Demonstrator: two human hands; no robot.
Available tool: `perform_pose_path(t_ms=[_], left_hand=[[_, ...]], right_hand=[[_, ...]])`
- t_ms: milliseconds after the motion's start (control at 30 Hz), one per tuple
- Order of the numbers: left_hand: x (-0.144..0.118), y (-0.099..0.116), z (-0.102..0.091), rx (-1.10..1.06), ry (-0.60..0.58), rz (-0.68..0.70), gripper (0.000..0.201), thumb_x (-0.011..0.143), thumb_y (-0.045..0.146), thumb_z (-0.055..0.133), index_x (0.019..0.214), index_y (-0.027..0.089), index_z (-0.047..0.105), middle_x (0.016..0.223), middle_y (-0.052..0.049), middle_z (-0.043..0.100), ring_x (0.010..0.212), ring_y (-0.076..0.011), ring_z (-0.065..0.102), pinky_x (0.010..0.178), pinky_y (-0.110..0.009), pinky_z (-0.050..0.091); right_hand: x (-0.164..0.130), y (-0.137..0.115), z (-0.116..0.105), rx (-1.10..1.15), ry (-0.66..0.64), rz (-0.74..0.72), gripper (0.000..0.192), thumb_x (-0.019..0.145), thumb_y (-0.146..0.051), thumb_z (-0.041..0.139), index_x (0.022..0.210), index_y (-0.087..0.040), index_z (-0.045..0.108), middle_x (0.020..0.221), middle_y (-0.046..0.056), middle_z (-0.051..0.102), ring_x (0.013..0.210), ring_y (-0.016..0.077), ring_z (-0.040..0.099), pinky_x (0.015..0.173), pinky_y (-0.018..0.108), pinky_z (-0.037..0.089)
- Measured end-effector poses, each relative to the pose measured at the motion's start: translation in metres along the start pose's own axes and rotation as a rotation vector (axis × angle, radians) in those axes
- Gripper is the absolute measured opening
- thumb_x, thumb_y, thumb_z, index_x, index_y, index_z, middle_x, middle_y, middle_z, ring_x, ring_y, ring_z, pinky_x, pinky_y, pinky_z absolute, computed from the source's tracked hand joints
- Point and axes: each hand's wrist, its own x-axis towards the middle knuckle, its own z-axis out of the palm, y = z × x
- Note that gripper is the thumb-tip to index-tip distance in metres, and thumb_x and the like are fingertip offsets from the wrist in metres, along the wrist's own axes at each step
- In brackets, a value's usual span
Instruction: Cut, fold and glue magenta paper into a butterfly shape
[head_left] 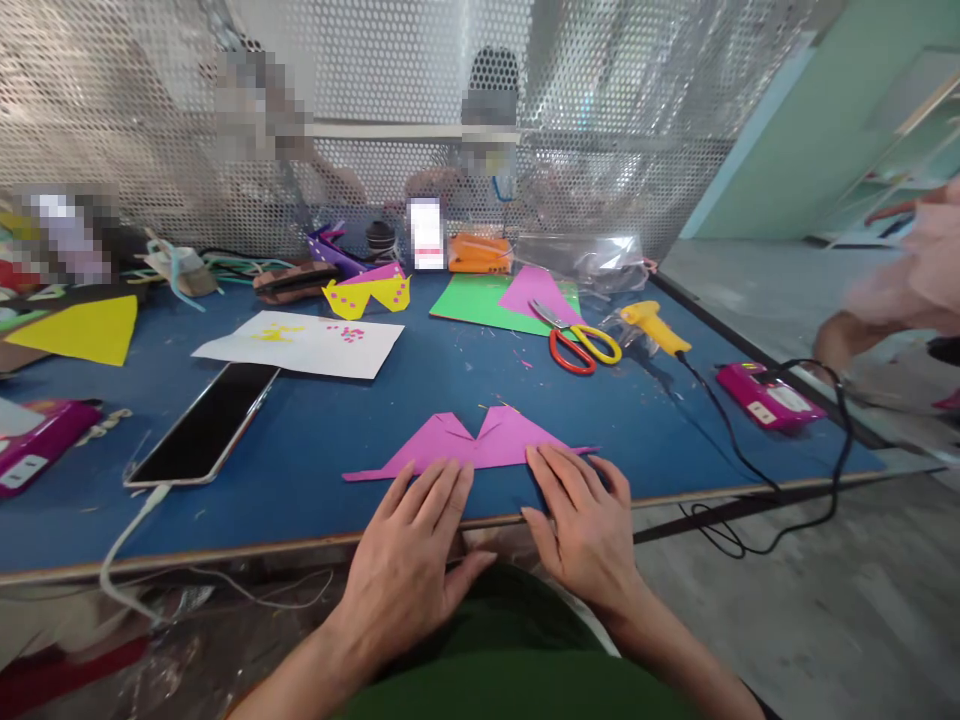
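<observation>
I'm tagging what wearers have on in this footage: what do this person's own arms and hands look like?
Both forearms are bare, with no sleeves in view. The left hand and right hand wear no gloves, and no rings or watch show. A green garment covers the torso below them.

Beyond the folded magenta paper shape [480, 448], bare blue tabletop [450, 385] gives open passage. Left of that paper a black smartphone [206, 422] blocks; farther back-right lie red-and-yellow scissors [581, 343] and a yellow glue gun [654, 326] with black cable [720, 420].

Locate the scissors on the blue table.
In the head view, the scissors lie right of centre at the back, overlapping the green sheet, left of the yellow glue gun.
</observation>
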Motion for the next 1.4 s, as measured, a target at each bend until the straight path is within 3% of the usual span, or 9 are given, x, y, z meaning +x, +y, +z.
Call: perform_pose_path(t_ms=[333,600,667,800,933,1067,1200,1400], left_hand=[[0.002,0.0,0.001,0.025,0.008,0.012,0.06,0.101,0.054,0.039,0.139,0.01,0.056,0.131,-0.014,0.066,0.121,-0.0308,0.058,0.107,-0.048,0.041],[0.014,0.005,0.001,0.117,-0.004,0.05,0.06,0.092,0.052,0.059,0.134,0.009,0.061,0.111,-0.018,0.067,0.104,-0.0349,0.06,0.089,-0.051,0.052],[0.015,0.005,0.002,0.126,0.004,0.059,0.059,0.092,0.05,0.059,0.134,0.008,0.06,0.111,-0.019,0.067,0.105,-0.0353,0.06,0.089,-0.052,0.053],[0.013,0.005,0.005,0.115,0.004,0.063,0.049,0.093,0.037,0.054,0.132,0.007,0.061,0.116,-0.02,0.068,0.107,-0.0364,0.06,0.092,-0.054,0.052],[0.008,0.003,0.008,0.107,0.02,0.057,0.046,0.094,0.031,0.047,0.13,0.004,0.061,0.123,-0.019,0.068,0.113,-0.0351,0.061,0.101,-0.053,0.048],[-0.002,-0.009,0.005,0.178,0.056,0.077,0.053,0.096,0.037,0.05,0.132,-0.001,0.056,0.121,-0.023,0.069,0.11,-0.0358,0.064,0.099,-0.051,0.047],[-0.018,-0.031,-0.008,0.258,0.106,0.069,0.065,0.096,0.044,0.052,0.139,-0.005,0.049,0.115,-0.026,0.07,0.102,-0.038,0.067,0.102,-0.057,0.043],[-0.04,-0.047,-0.028,0.304,0.038,-0.044,0.06,0.097,0.039,0.053,0.144,0.002,0.047,0.118,-0.022,0.071,0.109,-0.0387,0.067,0.109,-0.062,0.036]], right_hand=[[-0.014,0.027,-0.005,-0.133,0.019,0.106,0.043,0.101,-0.03,0.044,0.135,-0.008,0.059,0.133,0.017,0.067,0.124,0.0301,0.06,0.108,0.048,0.034],[-0.01,0.011,-0.008,-0.177,-0.007,0.188,0.045,0.101,-0.03,0.044,0.14,-0.011,0.056,0.142,0.014,0.062,0.136,0.0321,0.05,0.115,0.052,0.027],[-0.006,0.0,-0.006,-0.165,-0.013,0.147,0.046,0.101,-0.029,0.045,0.141,-0.009,0.055,0.146,0.014,0.059,0.14,0.0325,0.045,0.116,0.052,0.027],[0.001,-0.024,0.006,0.001,-0.06,-0.09,0.048,0.099,-0.03,0.046,0.137,-0.004,0.058,0.139,0.016,0.063,0.135,0.0287,0.05,0.114,0.045,0.035],[0.003,-0.033,0.016,0.037,-0.01,-0.099,0.046,0.098,-0.031,0.047,0.131,-0.002,0.061,0.133,0.02,0.066,0.128,0.0289,0.056,0.108,0.045,0.042],[0.004,-0.032,0.016,0.038,-0.008,-0.077,0.045,0.1,-0.031,0.045,0.131,-0.003,0.062,0.134,0.018,0.067,0.127,0.0275,0.057,0.108,0.045,0.038],[0.003,-0.031,0.014,0.041,-0.011,-0.068,0.042,0.1,-0.028,0.046,0.132,-0.004,0.061,0.133,0.016,0.067,0.127,0.026,0.057,0.108,0.044,0.038],[-0.002,-0.031,0.013,0.039,-0.029,-0.066,0.04,0.1,-0.024,0.048,0.135,-0.006,0.058,0.134,0.016,0.067,0.126,0.0252,0.058,0.107,0.044,0.038]])
